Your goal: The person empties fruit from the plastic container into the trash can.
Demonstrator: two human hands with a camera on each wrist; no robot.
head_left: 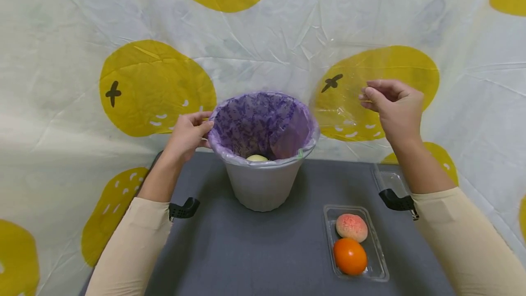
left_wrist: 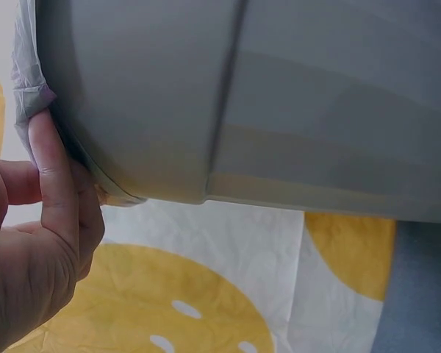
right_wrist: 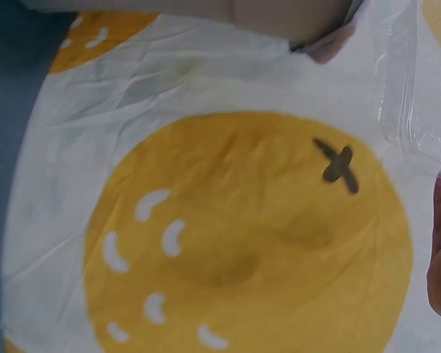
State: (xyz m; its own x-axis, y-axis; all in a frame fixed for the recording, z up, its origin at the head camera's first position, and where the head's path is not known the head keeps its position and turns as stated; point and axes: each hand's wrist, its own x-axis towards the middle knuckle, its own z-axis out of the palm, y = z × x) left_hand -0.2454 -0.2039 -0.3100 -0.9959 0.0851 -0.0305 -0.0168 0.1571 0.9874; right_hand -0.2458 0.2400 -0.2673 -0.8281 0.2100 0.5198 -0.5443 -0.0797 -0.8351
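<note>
Purple-patterned liner (head_left: 246, 124), grey bin (head_left: 263, 188), orange fruit (head_left: 350, 256), yellow-blotched white backdrop (head_left: 267, 44)

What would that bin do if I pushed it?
The bin could tip if pushed near the top, since it narrows toward the bottom. It's probably light: only one pale round thing shows inside, though more may be hidden.

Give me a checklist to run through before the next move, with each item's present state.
1. Bin upright on the table: ok.
2. Left hand gripping the bin's rim: ok.
3. Liner folded over the rim: ok.
4. Right hand holding the clear container: ok.
5. Clear container over the bin's mouth: not ok; it is off to the right.
6. Bin's full contents: cannot tell; only a pale round object shows.
</note>
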